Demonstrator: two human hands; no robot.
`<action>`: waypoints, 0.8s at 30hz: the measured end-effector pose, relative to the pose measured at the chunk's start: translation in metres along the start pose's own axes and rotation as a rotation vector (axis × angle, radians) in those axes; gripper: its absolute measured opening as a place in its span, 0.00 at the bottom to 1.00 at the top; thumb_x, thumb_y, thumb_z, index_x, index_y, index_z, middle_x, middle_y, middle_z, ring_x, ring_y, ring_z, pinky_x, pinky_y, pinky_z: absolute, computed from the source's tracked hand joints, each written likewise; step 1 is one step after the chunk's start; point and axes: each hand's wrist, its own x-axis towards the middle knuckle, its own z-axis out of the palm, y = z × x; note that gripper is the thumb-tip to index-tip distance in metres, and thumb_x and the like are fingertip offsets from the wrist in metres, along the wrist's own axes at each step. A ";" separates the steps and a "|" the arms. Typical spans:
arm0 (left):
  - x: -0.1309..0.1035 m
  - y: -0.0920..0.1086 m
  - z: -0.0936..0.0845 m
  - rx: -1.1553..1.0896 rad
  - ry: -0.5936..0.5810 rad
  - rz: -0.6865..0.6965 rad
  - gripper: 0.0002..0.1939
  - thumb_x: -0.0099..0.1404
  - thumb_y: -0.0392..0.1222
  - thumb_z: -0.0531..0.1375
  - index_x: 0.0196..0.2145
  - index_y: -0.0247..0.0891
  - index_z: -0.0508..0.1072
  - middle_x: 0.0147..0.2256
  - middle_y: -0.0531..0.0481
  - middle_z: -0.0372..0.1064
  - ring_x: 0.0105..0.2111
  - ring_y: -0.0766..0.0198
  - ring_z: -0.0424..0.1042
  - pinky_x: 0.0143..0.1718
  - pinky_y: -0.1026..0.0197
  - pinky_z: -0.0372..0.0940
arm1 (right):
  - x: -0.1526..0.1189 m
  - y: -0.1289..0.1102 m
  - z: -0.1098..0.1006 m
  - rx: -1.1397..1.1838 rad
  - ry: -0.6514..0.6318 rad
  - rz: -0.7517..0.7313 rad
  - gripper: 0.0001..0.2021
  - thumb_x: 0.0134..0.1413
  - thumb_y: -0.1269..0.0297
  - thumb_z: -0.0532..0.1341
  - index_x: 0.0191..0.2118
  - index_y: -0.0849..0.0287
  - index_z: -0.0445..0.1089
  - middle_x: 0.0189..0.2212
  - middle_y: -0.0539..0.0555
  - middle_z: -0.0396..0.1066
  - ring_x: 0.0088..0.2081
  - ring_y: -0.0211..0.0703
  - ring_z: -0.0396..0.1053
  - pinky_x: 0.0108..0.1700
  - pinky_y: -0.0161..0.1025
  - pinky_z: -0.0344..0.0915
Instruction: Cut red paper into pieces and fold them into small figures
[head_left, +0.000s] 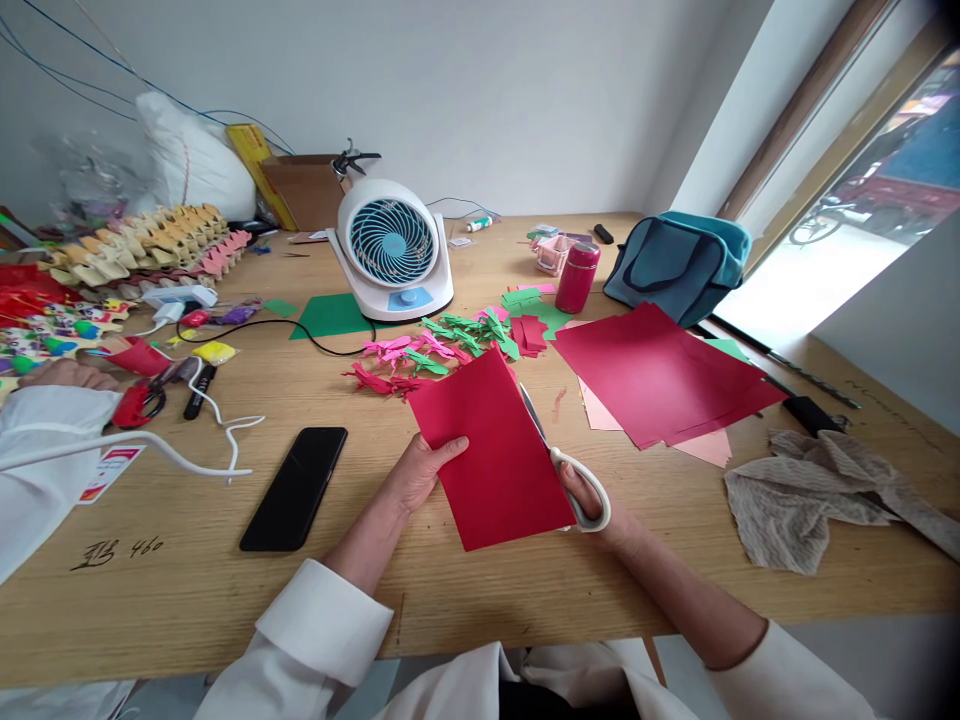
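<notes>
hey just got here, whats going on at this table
Someone is handling red paper: the left hand grips it, and the right hand holds scissors with a blade showing along the paper's right edge. Beyond it lie small pink, green and red paper pieces, with larger red sheets off to the right. Another person's hand rests at the far left, near a colourful pile.

Mostly singles, by my remote count.
One each: fan (394, 245), phone (294, 490), red flask (577, 278), blue bag (671, 268), cloth (787, 500), white-handled scissors (556, 457). Hands, three: wearer's left hand (418, 475), right hand (583, 495), co-worker's hand (71, 374). Paper cuttings (469, 335) overlap; I can't number them.
</notes>
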 end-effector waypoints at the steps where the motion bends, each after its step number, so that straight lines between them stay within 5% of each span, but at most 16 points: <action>1: -0.001 -0.001 0.001 0.002 -0.013 -0.008 0.26 0.45 0.41 0.75 0.44 0.36 0.77 0.43 0.43 0.78 0.47 0.49 0.76 0.54 0.47 0.67 | 0.001 -0.001 0.000 -0.001 0.014 -0.016 0.21 0.62 0.43 0.55 0.41 0.55 0.73 0.35 0.55 0.75 0.38 0.48 0.71 0.41 0.44 0.69; 4: -0.002 -0.004 0.003 0.011 -0.045 -0.018 0.25 0.47 0.42 0.74 0.44 0.37 0.77 0.44 0.43 0.78 0.47 0.49 0.76 0.52 0.47 0.68 | 0.003 -0.005 0.003 0.014 0.040 -0.043 0.23 0.62 0.42 0.54 0.49 0.53 0.73 0.47 0.56 0.75 0.50 0.52 0.70 0.53 0.48 0.67; 7: -0.003 -0.004 0.005 0.017 -0.047 -0.016 0.25 0.48 0.42 0.74 0.45 0.37 0.77 0.45 0.44 0.78 0.47 0.48 0.76 0.52 0.47 0.68 | 0.002 -0.007 0.005 0.015 0.046 -0.032 0.23 0.63 0.43 0.53 0.51 0.53 0.73 0.48 0.54 0.75 0.52 0.53 0.70 0.56 0.49 0.66; 18: -0.003 -0.004 0.005 -0.013 -0.038 -0.025 0.26 0.47 0.40 0.74 0.45 0.36 0.77 0.44 0.44 0.78 0.47 0.49 0.76 0.53 0.48 0.67 | 0.000 0.009 -0.001 -0.092 0.136 -0.002 0.23 0.61 0.40 0.52 0.40 0.53 0.75 0.32 0.53 0.75 0.40 0.52 0.73 0.43 0.46 0.71; 24: -0.003 -0.004 0.005 -0.007 -0.041 -0.020 0.27 0.47 0.41 0.74 0.46 0.35 0.76 0.46 0.42 0.78 0.48 0.48 0.75 0.54 0.47 0.66 | 0.001 0.001 0.000 -0.076 0.084 -0.013 0.23 0.61 0.41 0.54 0.45 0.54 0.75 0.40 0.53 0.77 0.44 0.52 0.73 0.48 0.47 0.70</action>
